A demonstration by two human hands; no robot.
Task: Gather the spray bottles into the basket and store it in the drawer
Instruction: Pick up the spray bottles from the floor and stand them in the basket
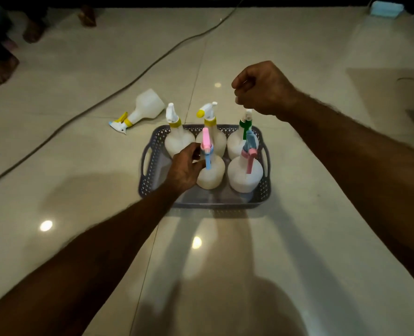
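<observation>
Head: left fingers (196,151) grip pink-topped bottle (209,170) (right curled).

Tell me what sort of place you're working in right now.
Probably the floor of a home: glossy pale floor tiles, a cable trailing across them, and bare feet of people at the far left edge. The basket sits directly on the tiles.

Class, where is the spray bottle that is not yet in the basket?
The spray bottle lies on its side on the floor, just beyond the basket's far-left corner.
</observation>
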